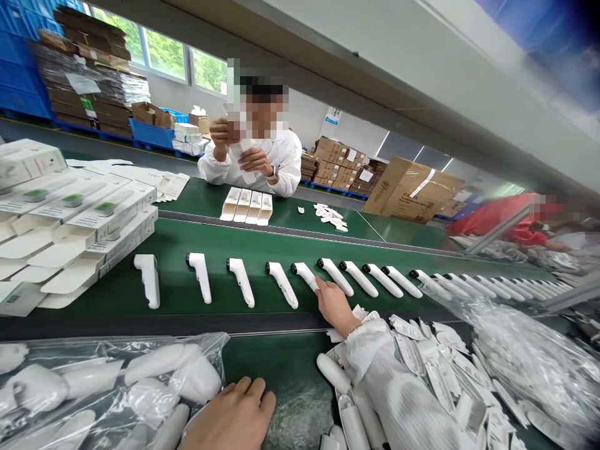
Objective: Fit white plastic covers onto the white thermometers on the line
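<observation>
A row of white handheld thermometers lies on the green conveyor belt (197, 240). My right hand (332, 303) reaches over the belt's near edge, its fingertips on the handle of one thermometer (304, 275) in the middle of the row, fingers loosely together. My left hand (232, 415) rests low at the near edge, fingers curled on a clear plastic bag (94, 381) full of white thermometers. Other thermometers (149, 280) (200, 277) lie left of the touched one, more to the right.
Stacked white cartons (70, 219) stand on the left. A pile of white parts and empty plastic bags (469, 375) lies at the right. Across the belt a person in white (255, 156) handles a small item, small boxes (247, 206) before them. Cardboard boxes stand behind.
</observation>
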`<state>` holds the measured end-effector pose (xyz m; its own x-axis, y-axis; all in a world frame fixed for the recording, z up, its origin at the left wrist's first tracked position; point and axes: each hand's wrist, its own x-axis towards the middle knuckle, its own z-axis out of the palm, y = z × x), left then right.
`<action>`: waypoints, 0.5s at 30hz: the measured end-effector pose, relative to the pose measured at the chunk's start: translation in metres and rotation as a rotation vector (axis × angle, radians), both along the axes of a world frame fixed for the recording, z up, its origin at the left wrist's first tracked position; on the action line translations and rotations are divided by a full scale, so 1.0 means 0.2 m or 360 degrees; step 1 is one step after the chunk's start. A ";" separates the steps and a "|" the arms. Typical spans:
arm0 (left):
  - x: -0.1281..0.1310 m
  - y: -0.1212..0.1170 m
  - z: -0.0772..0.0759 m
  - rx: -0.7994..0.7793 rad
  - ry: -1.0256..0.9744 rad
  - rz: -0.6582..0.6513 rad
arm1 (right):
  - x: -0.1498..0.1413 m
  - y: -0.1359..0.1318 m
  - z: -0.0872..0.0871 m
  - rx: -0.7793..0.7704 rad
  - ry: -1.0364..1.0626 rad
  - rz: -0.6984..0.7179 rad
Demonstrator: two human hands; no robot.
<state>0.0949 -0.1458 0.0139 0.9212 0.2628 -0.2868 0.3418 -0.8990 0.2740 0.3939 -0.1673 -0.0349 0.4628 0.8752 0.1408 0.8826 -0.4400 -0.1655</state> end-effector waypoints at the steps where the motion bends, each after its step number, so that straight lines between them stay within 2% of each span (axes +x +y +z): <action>1: 0.00 0.02 0.00 -0.0111 -0.0044 0.0068 | 0.01 0.01 0.00 -0.0022 -0.0017 -0.0010; 5: 0.00 0.13 0.02 -0.0674 -0.0297 0.0421 | 0.04 -0.01 0.07 -0.0005 -0.0012 -0.0033; 8: 0.03 0.20 0.04 -0.1282 -0.0458 0.0698 | -0.09 -0.08 0.17 0.0277 0.0117 -0.0006; 10: 0.06 0.22 0.06 -0.1739 -0.0731 0.0933 | -0.27 -0.14 0.23 0.0510 0.0568 0.0115; 11: 0.08 0.22 0.06 -0.1870 -0.0891 0.1034 | -0.37 -0.17 0.25 0.0503 0.0950 0.0206; 13: 0.10 0.22 0.06 -0.1951 -0.1131 0.1181 | -0.54 -0.21 0.28 0.0477 0.1621 0.0326; 15: 0.09 0.22 0.05 -0.1875 -0.1216 0.1180 | -0.63 -0.21 0.28 0.0503 0.1985 0.0362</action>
<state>0.1130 -0.1014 0.0229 0.7118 0.6747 -0.1952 0.0506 0.2279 0.9724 0.2677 -0.2100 0.0217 0.2775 0.9588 -0.0603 0.1100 -0.0940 -0.9895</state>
